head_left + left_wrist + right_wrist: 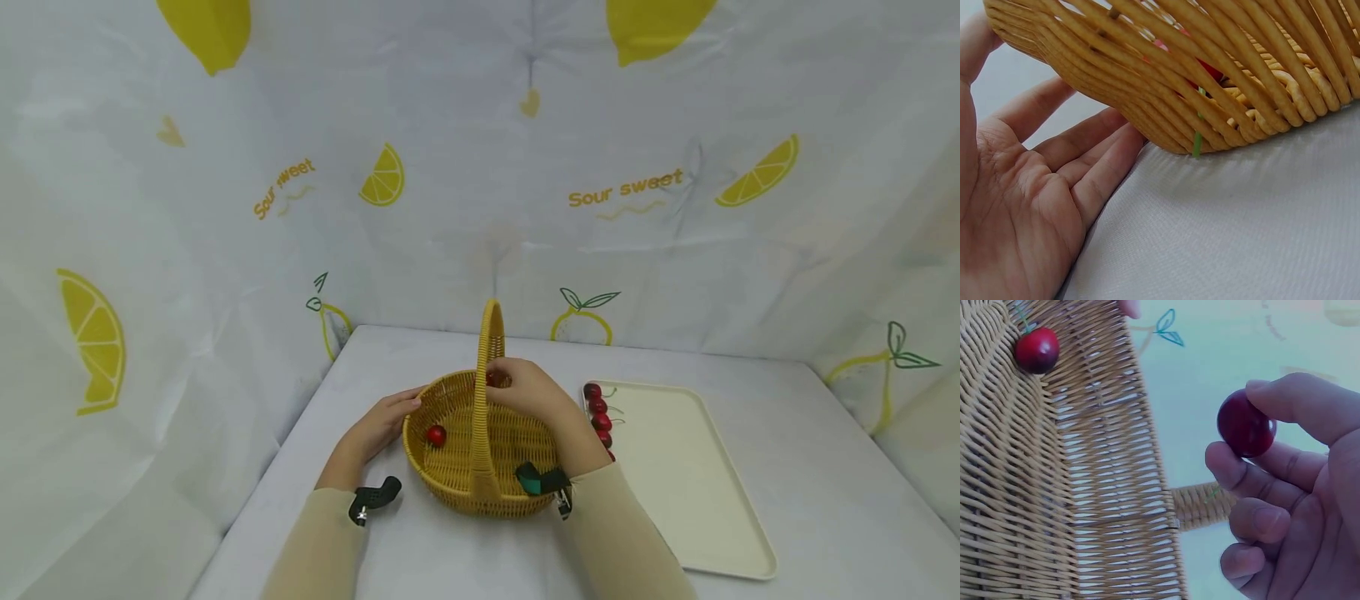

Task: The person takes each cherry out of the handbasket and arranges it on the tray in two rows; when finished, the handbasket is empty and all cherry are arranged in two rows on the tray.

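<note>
A dark red cherry [1244,425] is pinched between the thumb and fingers of my right hand [528,392]. That hand is beside the arched handle [483,450], over the far side of a yellow-brown wicker basket [431,479]. Inside the basket, toward its left end, lies another red cherry [437,435]; its green stem [1198,134] pokes through the weave in the left wrist view. My left hand [382,423] rests against the basket's left side with its fingers fairly straight, fingertips at the rim and the outer wall.
To the right of the basket lies a cream rectangular tray [690,475]. Several cherries [598,406] line its left edge, partly hidden by my right forearm. A white cloth covers the table [780,417], and lemon-printed fabric [450,250] hangs behind and at the sides.
</note>
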Available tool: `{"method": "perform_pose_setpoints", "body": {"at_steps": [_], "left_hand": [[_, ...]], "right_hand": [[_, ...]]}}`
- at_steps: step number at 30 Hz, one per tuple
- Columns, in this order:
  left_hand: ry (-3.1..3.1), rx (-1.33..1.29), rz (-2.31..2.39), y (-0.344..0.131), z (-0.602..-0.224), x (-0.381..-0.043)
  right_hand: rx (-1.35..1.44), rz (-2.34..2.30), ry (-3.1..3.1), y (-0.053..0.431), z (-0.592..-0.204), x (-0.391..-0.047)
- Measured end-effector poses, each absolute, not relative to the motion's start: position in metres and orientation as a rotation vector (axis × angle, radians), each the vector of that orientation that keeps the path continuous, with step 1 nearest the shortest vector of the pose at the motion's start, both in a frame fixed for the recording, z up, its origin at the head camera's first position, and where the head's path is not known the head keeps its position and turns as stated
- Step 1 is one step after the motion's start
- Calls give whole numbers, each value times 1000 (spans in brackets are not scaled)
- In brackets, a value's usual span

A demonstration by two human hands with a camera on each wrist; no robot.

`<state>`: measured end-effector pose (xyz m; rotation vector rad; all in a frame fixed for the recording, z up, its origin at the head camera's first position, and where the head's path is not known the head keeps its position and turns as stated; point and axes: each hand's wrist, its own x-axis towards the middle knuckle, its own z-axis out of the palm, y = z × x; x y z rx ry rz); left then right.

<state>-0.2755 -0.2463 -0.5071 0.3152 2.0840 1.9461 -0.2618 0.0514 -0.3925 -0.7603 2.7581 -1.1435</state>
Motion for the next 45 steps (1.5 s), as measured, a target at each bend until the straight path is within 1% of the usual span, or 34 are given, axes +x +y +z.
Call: {"method": "perform_pose_setpoints", "body": {"at_steps": [12,17,26,34,40,45], "left_hand": [[2071,332,1957,-245,-508,-274],[2091,324,1945,-247,-507,-277],[2105,319,1951,-248,-503,-274],[2085,322,1948,-248,-508,-275],[2081,333,1952,-249,-508,-276],[2083,336,1940,-247,-506,-276]], "right_hand": [[-643,-1345,2757,82,-385,-229],[-528,-1359,2799,92,-386,-216],[-390,-1432,2833,119,-397,-188],[-190,-1472,2848,149,-404,-163],[-52,-1369,2943,161,-408,-149],[105,-1314,2972,170,-425,-136]]}}
